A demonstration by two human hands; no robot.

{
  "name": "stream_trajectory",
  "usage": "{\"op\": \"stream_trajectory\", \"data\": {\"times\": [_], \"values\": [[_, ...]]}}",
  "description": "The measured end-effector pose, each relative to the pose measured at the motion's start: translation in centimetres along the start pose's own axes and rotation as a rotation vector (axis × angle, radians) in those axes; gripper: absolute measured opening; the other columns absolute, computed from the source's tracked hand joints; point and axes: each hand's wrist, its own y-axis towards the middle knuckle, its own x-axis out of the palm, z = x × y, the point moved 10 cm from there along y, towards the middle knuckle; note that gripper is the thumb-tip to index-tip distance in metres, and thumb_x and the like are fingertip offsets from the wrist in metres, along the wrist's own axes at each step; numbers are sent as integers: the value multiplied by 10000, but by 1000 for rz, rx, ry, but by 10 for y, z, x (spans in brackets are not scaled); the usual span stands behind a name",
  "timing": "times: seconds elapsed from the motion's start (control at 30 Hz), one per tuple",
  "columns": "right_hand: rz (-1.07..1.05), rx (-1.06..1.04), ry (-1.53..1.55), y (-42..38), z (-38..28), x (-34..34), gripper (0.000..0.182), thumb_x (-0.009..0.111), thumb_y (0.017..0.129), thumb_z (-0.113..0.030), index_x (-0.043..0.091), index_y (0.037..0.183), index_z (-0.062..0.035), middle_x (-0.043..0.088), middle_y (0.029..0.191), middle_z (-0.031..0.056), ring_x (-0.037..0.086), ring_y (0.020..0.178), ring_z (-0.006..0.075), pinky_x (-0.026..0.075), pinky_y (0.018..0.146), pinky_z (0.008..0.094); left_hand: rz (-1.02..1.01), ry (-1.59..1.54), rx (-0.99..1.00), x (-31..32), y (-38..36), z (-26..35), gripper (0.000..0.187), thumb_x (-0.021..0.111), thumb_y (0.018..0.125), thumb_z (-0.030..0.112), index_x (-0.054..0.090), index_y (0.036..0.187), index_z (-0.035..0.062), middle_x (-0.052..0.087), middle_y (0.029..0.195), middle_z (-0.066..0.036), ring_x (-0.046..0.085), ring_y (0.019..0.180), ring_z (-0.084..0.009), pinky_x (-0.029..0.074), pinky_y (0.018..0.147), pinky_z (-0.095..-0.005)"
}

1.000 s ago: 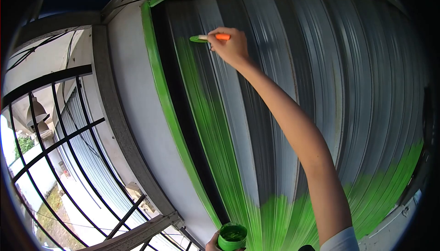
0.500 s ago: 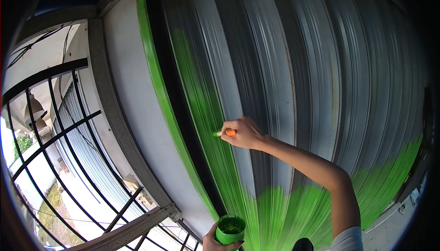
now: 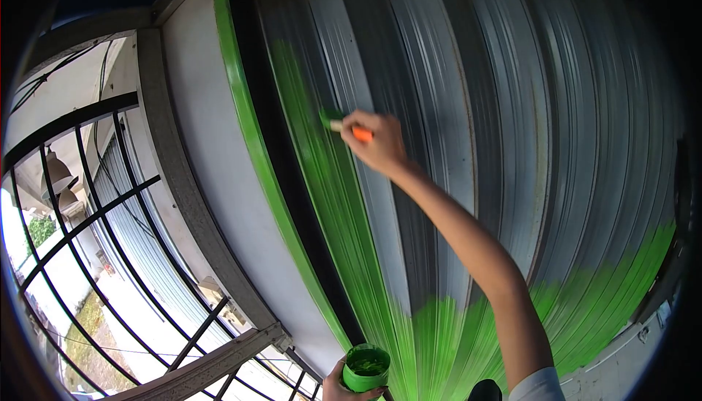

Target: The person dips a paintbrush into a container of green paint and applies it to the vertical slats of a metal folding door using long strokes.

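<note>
My right hand (image 3: 378, 141) is closed around a paintbrush (image 3: 336, 124) with an orange handle. Its green-coated bristles meet a ridged metal panel (image 3: 439, 145), beside the upper part of a green painted strip. Grey metal shows over the panel's middle and top, while its lower part and left strip are green. At the bottom of the view, my left hand (image 3: 338, 386) grips a small paint cup (image 3: 366, 369) holding green paint. The cup stands upright, its outside smeared green.
A green frame edge (image 3: 252, 137) and a white wall strip (image 3: 212, 123) border the panel on the left. Farther left is a black barred grille (image 3: 88, 218) with a metal post (image 3: 175, 152). A dark rounded object (image 3: 484, 390) shows at the bottom edge.
My right hand has moved up the panel with the paintbrush, from the middle of the green strip to near its upper part. The left hand and paint cup have barely moved.
</note>
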Motion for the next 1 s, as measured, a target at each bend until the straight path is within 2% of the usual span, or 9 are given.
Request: {"op": "stream_trajectory", "data": {"times": [0.2, 0.27, 0.37, 0.47, 0.5, 0.77, 0.87, 0.9, 1.0], "values": [[-351, 86, 7, -162, -13, 30, 190, 689, 822, -174, 643, 968, -63, 655, 680, 39, 592, 505, 124, 484, 448, 258, -12, -19, -12, 2, 2, 13, 944, 915, 536, 271, 467, 1300, -55, 617, 1174, -180, 613, 1074, -255, 520, 914, -387], [-424, 73, -37, -215, -17, 35, 206, 682, 820, -164, 647, 996, -62, 663, 710, 46, 606, 533, 124, 481, 436, 253, -38, -17, -17, 8, 4, 16, 857, 918, 533, 267, 520, 1224, -46, 653, 1098, -149, 640, 1020, -222, 508, 923, -359], [-473, 49, -110, -282, -19, 42, 193, 671, 825, -170, 657, 988, -68, 652, 662, 46, 589, 498, 125, 472, 418, 260, -42, -25, -28, 10, 1, 21, 815, 920, 527, 260, 546, 1183, -49, 670, 1059, -138, 654, 993, -207, 500, 930, -346], [-561, 97, -103, -296, -26, 40, 153, 670, 826, -193, 670, 918, -71, 632, 597, 39, 577, 465, 131, 463, 409, 269, -32, -28, -48, 7, -6, 16, 819, 921, 521, 256, 546, 1180, -55, 670, 1061, -140, 654, 993, -207, 500, 929, -348], [-693, 204, -114, -295, -17, 51, 139, 676, 823, -219, 671, 837, -80, 611, 547, 32, 567, 439, 146, 451, 398, 293, -32, -26, -53, 5, -8, 14, 820, 921, 519, 255, 547, 1179, -56, 670, 1061, -139, 655, 993, -207, 501, 929, -349], [-140, 56, 14, -76, -23, 10, 105, 679, 827, -187, 638, 785, -100, 581, 548, 52, 583, 465, 198, 466, 450, 324, 14, 16, -77, -2, -13, 15, 834, 923, 508, 240, 543, 1186, -61, 670, 1061, -142, 655, 1003, -213, 505, 924, -349], [2, 2, 41, -78, -29, 2, 73, 685, 820, -169, 641, 832, -112, 591, 569, 40, 588, 475, 180, 468, 446, 298, 11, 8, -94, 1, -14, 12, 843, 924, 506, 235, 540, 1197, -58, 669, 1069, -145, 652, 1010, -214, 503, 928, -351], [-43, -17, 3, -98, -30, 8, 127, 676, 823, -156, 646, 942, -122, 625, 627, 19, 599, 500, 142, 472, 440, 269, 8, 11, -95, 2, -15, 12, 848, 924, 506, 234, 538, 1202, -57, 669, 1072, -145, 651, 1013, -214, 503, 929, -351], [-196, -28, -18, -182, -36, 28, 241, 662, 831, -151, 628, 1065, -103, 650, 684, 4, 597, 510, 96, 486, 432, 249, -3, -6, -96, 5, -16, 13, 860, 924, 506, 227, 531, 1217, -54, 668, 1084, -143, 649, 1019, -212, 501, 934, -352]]}}
